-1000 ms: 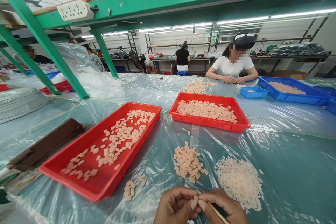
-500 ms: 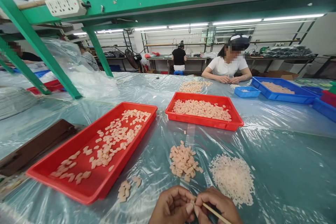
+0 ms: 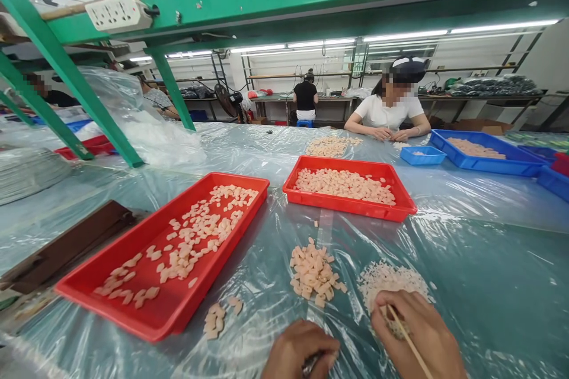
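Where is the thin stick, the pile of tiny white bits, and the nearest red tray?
thin stick (image 3: 406, 337), head view, middle of its shaft.
white bits pile (image 3: 391, 278), head view, top of heap.
nearest red tray (image 3: 133, 320), head view, front rim.

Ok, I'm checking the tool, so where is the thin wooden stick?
In the head view, the wooden stick is low and right of centre, gripped in the right hand, which rests on the pile of white bits beside the pinkish pile.

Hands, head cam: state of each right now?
Left hand: curled shut, contents hidden.
Right hand: closed on a thin stick, fingertips down in the pile of small white pieces.
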Motion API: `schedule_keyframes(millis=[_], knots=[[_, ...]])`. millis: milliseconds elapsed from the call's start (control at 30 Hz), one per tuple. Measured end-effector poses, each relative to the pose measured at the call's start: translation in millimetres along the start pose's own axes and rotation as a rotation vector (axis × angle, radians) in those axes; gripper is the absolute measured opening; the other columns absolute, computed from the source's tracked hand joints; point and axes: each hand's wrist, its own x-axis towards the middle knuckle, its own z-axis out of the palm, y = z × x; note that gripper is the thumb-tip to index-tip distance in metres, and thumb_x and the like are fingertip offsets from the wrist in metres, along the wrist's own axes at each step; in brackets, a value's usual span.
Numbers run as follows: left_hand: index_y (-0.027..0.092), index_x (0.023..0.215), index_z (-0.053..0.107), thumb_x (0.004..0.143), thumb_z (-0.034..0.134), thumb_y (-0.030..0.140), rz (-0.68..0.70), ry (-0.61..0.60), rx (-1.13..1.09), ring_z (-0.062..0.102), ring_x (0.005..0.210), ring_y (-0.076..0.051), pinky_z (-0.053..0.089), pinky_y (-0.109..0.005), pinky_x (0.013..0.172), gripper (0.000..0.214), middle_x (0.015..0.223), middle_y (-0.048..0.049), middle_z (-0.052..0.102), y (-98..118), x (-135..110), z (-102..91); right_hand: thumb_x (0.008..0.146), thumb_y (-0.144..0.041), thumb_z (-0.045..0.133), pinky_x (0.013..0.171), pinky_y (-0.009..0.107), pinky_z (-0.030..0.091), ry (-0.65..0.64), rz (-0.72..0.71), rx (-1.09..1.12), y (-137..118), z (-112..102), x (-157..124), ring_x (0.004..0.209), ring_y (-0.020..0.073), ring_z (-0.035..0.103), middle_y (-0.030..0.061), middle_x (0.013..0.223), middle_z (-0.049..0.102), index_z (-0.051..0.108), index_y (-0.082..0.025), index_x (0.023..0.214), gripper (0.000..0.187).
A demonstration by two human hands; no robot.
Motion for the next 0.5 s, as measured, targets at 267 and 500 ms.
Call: schedule_keyframes(millis=[267, 500], knots=[[0.02, 0.083, 0.075, 0.078, 0.063, 0.015, 0.151, 0.09, 0.364, 0.061, 0.067, -0.019, 0.042, -0.024, 0.063, 0.014, 0.072, -0.007, 0.068, -16, -6, 16.3, 0.081, -0.03, 0.042, 0.051, 0.04, 0.046, 0.126, -0.046, -0.218, 26, -9, 7, 0.068, 0.0312, 0.065, 0.01, 0.079, 0.071, 0.063, -0.02, 0.087, 0.024], [0.017, 0.082, 0.074, 0.076, 0.065, 0.017, 0.114, 0.126, 0.255, 0.061, 0.071, -0.019, 0.044, -0.023, 0.067, 0.011, 0.074, -0.0079, 0.065, -18, -7, 15.0, 0.086, -0.049, 0.051, 0.061, 0.021, 0.05, -0.127, 0.324, 0.62, -21, 3, -7, 0.079, 0.0207, 0.067, 0.0038, 0.081, 0.07, 0.069, -0.026, 0.075, 0.032]])
